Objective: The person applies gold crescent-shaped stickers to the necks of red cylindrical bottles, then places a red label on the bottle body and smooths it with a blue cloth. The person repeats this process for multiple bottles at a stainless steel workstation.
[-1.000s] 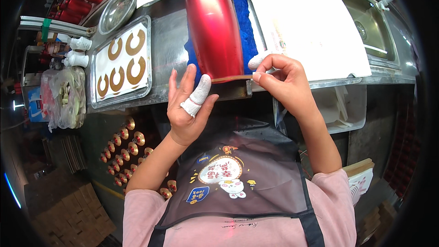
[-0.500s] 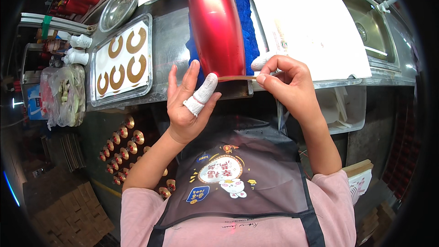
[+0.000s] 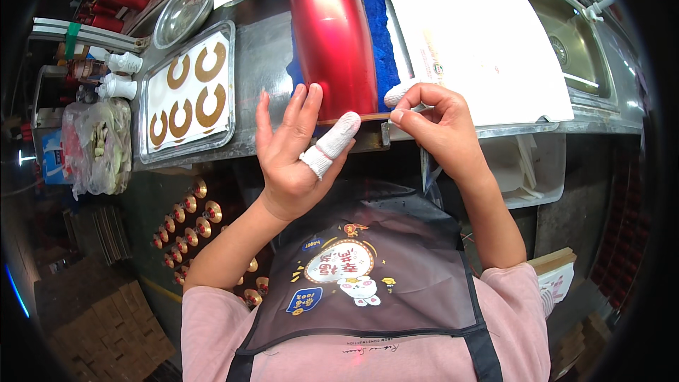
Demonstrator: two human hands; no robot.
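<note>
A tall glossy red vase-shaped vessel lies on its side, its narrow neck away from me, its wide base toward me. Beneath it is a blue cloth. My right hand pinches the right end of a thin brownish-gold strip between thumb and a finger; the strip runs across the vessel's near base edge. My left hand has its fingers spread at the base's left side. Its index finger, in a white finger cover, presses at the strip. Another white cover is on my right hand's finger.
To the left, a metal tray holds several gold C-shaped pieces on white backing; a metal bowl stands behind it. White sheets cover the table to the right, beside a sink. Several gold-and-red parts stand low at left.
My left hand has moved right along the base, its covered index finger sliding toward the right hand. My right hand, still pinching the strip, has shifted slightly left.
</note>
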